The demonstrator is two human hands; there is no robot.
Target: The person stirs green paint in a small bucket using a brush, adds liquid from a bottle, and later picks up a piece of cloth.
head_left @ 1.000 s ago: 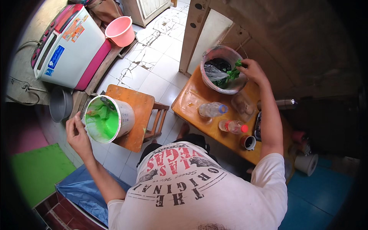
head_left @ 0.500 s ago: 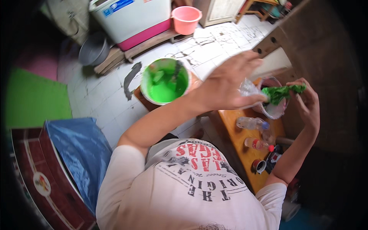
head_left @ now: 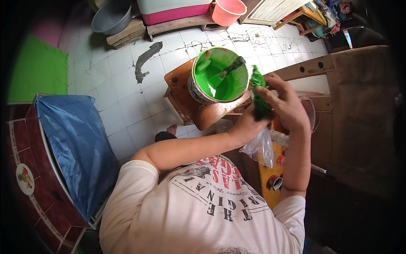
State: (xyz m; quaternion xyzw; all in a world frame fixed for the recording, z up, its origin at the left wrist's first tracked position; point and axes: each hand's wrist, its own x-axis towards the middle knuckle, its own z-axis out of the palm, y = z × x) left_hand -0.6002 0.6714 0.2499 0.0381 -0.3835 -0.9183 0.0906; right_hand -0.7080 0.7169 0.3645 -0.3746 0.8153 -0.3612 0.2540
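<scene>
My right hand (head_left: 287,101) is closed on a crumpled, wet-looking green bundle (head_left: 258,82), its fingers pinching the upper part. My left hand (head_left: 247,129) is closed below it, at the bundle's lower end, with its fingers partly hidden. From the left hand hangs a clear plastic bag (head_left: 263,150); whether it and the green bundle are one piece I cannot tell. Left of my hands, a bucket (head_left: 198,91) holds bright green paint (head_left: 211,82). A paintbrush (head_left: 232,66) with a dark handle leans in it against the far right wall.
The bucket stands on a wooden stool (head_left: 179,76). Right of me is a yellow-brown bench (head_left: 270,169) bearing a small open can (head_left: 275,182) and a partly hidden container (head_left: 308,112). A grey basin (head_left: 112,19) and pink bucket (head_left: 228,12) lie beyond; a blue sheet (head_left: 76,148) is at left.
Both hands have moved left, from over the bench towards the paint bucket, bringing the green bundle and clear plastic. The bundle has turned from lying sideways to upright. The view has shifted too.
</scene>
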